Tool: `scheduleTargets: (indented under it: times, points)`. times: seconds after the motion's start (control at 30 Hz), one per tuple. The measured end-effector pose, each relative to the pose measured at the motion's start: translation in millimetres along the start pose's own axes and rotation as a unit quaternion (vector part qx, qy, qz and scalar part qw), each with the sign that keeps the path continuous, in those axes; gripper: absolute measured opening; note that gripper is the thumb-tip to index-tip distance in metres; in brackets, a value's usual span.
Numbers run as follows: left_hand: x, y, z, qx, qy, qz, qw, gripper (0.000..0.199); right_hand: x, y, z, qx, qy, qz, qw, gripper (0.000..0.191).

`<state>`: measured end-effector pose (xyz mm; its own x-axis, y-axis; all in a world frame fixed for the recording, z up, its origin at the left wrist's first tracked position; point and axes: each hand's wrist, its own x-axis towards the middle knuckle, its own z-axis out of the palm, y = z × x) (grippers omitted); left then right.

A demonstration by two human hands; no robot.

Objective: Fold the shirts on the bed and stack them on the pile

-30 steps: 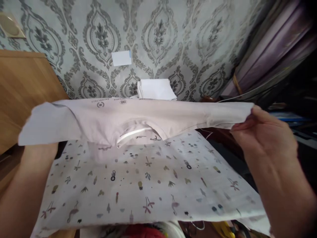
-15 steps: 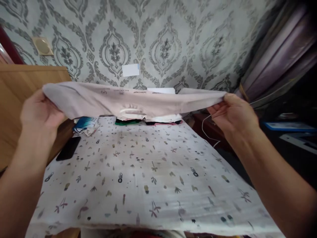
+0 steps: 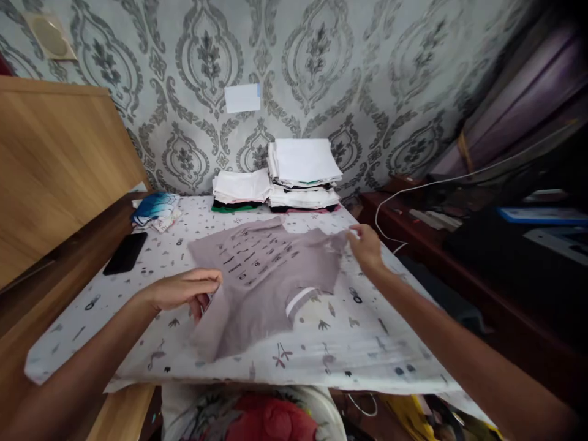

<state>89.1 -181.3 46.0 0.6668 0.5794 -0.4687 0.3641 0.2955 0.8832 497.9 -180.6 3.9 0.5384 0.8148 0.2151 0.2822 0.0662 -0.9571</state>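
A mauve-grey T-shirt (image 3: 266,269) with rows of small dark print lies partly spread on the patterned white cloth (image 3: 367,349). Its white-trimmed neckline points toward the near right. My left hand (image 3: 188,291) pinches the shirt's near left part, which is lifted and slightly blurred. At the shirt's right end, my right hand (image 3: 366,246) has its fingers closed on the sleeve corner.
Folded clothes stand in a lower stack (image 3: 242,187) and a taller stack (image 3: 304,162) by the wall. A blue-and-white folded cloth (image 3: 156,208) and a black phone (image 3: 125,253) lie left. A white cable (image 3: 427,184) loops at the right.
The shirt has come down from being stretched in the air onto the cloth. Both hands have lowered and moved closer together, still gripping it. The view has tilted down, showing the stacks fully.
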Motion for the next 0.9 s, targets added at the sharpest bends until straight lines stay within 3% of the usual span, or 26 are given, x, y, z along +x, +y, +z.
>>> scheduleTargets:
  times: [0.07,0.13,0.17,0.2,0.23,0.27,0.37,0.43,0.5,0.53,0.6,0.67,0.7,0.8,0.9]
  points:
    - [14,3,3.2,-0.018,-0.019,0.024,0.999,0.037,-56,-7,19,-0.036,-0.057,-0.076,0.995,0.016]
    - [28,9,9.7,-0.06,-0.006,0.083,0.995,0.034,-113,-21,48,-0.056,-0.259,-0.125,0.956,0.047]
    - [34,12,14.8,-0.075,0.008,0.117,0.99,0.032,-136,-29,63,-0.056,-0.318,-0.125,0.938,0.066]
    - [39,16,20.4,-0.078,0.02,0.15,0.985,0.03,-153,-37,78,-0.051,-0.332,-0.112,0.935,0.077]
    - [42,20,25.8,-0.062,0.026,0.178,0.982,0.028,-162,-44,90,-0.035,-0.326,-0.088,0.941,0.074]
    - [44,24,30.0,-0.025,0.023,0.2,0.979,0.027,-165,-49,99,-0.002,-0.318,-0.071,0.946,0.059]
    - [46,31,26.6,0.173,0.039,0.252,0.951,0.032,-149,-54,106,0.078,-0.277,-0.045,0.957,0.018]
    - [50,30,8.1,0.338,0.126,0.265,0.894,0.049,-136,-52,97,0.087,-0.285,-0.034,0.954,0.021]
    - [59,22,-18.4,0.485,0.205,0.226,0.819,0.064,-128,-53,82,0.077,-0.308,-0.028,0.948,0.029]
    - [65,18,-32.1,0.544,0.21,0.185,0.791,0.059,-127,-55,73,0.073,-0.313,-0.033,0.946,0.031]
    - [73,11,-55.1,0.603,0.217,0.095,0.762,0.037,-124,-64,54,0.068,-0.309,-0.061,0.947,0.026]
    - [73,13,-68.3,0.586,0.262,0.057,0.765,0.029,-117,-79,31,0.047,-0.291,-0.101,0.95,0.019]
    - [69,19,-70.6,0.552,0.29,0.071,0.779,0.027,-112,-90,18,0.024,-0.279,-0.127,0.952,0.017]
    - [37,56,-62.0,0.39,0.354,0.2,0.826,0.026,-94,-132,-23,-0.082,-0.202,-0.235,0.947,0.016]
    - [-5,108,-43.0,0.24,0.422,0.333,0.808,0.027,-73,-181,-60,-0.193,-0.023,-0.374,0.907,0.012]
